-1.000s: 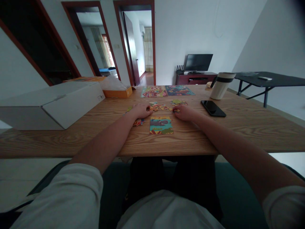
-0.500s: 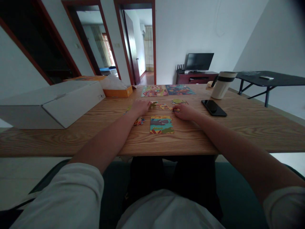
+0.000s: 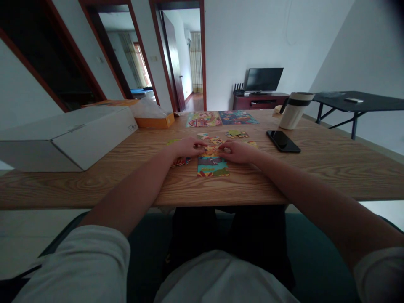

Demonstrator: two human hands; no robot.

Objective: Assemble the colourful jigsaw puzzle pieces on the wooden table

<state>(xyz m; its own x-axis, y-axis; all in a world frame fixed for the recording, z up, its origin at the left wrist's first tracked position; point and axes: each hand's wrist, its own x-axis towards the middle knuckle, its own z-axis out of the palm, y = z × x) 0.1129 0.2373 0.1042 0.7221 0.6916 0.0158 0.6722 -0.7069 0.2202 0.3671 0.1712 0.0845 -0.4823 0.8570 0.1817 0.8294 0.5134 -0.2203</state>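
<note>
Two bare hands, one puzzle block, two picture sheets, one phone, one mug, one white box and one orange box show on or over a single wooden table [image 3: 240, 189]; the loose pieces overlap too much to count. The puzzle block [image 3: 213, 167], teal with a grey animal, lies at the centre of the frame, its upper edge just between the fingertips of the left hand [image 3: 187, 147] and right hand [image 3: 236, 152]. Both hands are loosely curled, fingers bent inward; whether either pinches a piece I cannot tell. Loose pieces [image 3: 181, 162] lie beneath and beside the left hand, and another cluster [image 3: 236, 134] sits beyond the right. The picture sheets [image 3: 204, 119] adjoin each other at upper centre. The phone [image 3: 283, 142] and mug [image 3: 294, 112] stand right of centre, the mug farther up; the white box [image 3: 94, 136] and orange box [image 3: 155, 122] occupy the left, near each other.
</note>
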